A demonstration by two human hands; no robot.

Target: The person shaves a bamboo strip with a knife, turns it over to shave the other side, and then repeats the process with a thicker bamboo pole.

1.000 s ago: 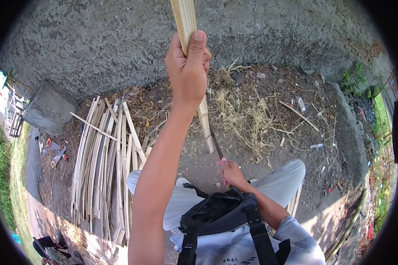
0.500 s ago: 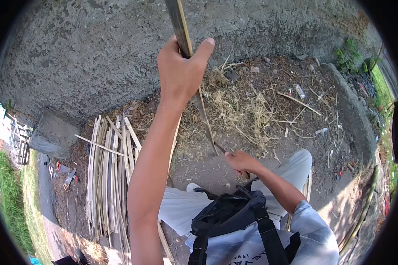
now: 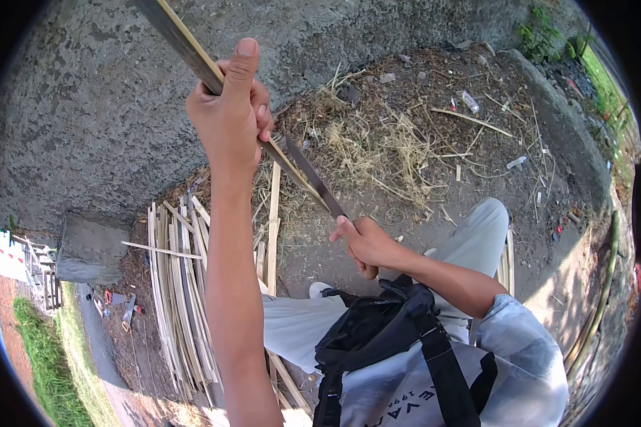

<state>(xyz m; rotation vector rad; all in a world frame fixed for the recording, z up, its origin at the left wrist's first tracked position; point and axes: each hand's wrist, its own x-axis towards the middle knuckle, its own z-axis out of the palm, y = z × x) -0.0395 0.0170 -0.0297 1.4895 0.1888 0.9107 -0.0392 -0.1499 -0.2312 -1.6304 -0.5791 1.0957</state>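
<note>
My left hand point(image 3: 228, 107) is wrapped round a long bamboo strip point(image 3: 181, 46), dark on one face and pale along its edge, with the thumb pointing up. From the upper left, the strip slants down through the fist toward my right hand point(image 3: 369, 245). That hand is closed on a knife, its long dark blade point(image 3: 310, 174) pointing up and away from me. The blade lies close alongside the lower part of the strip, and the two overlap near my right fingers. The knife's handle is mostly hidden in my fist.
Many split bamboo strips point(image 3: 181, 299) lie in a pile on the left. Pale shavings point(image 3: 406, 142) and a plastic bottle point(image 3: 468, 102) litter the dirt before the rough wall point(image 3: 107, 107). A handsaw point(image 3: 129, 312) rests by a concrete block point(image 3: 92, 249). A black bag point(image 3: 377, 327) hangs at my waist.
My left hand has moved left and slightly down with the bamboo strip, which now slants more. My right hand has shifted a little left and up, and the knife blade shows more clearly.
</note>
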